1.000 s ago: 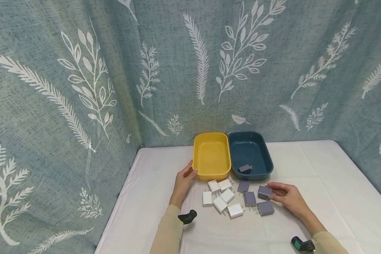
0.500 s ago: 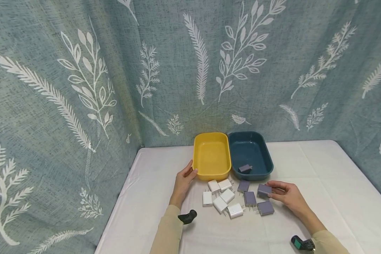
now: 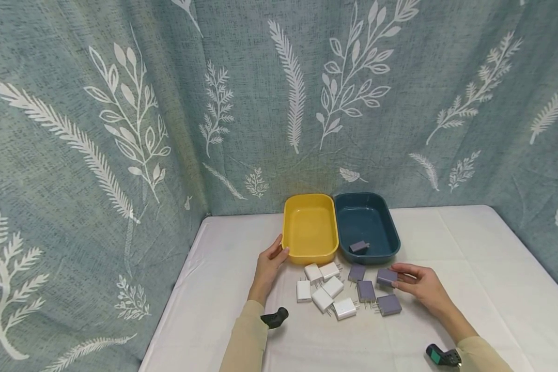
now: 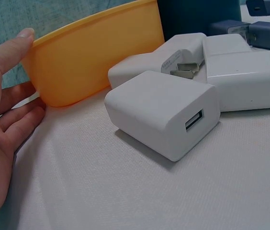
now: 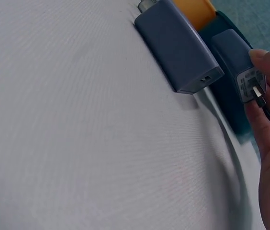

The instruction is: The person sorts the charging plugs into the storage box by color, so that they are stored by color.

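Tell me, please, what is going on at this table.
A person's right hand pinches a purple charger just in front of the blue tray, while the left hand touches the yellow tray. Another purple charger lies in the blue tray; three more purple chargers and six white chargers lie on the white cloth.

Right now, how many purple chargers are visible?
5: one charger in the blue tray, a held charger in the right hand; on the table, a back one, a middle one, a front one.
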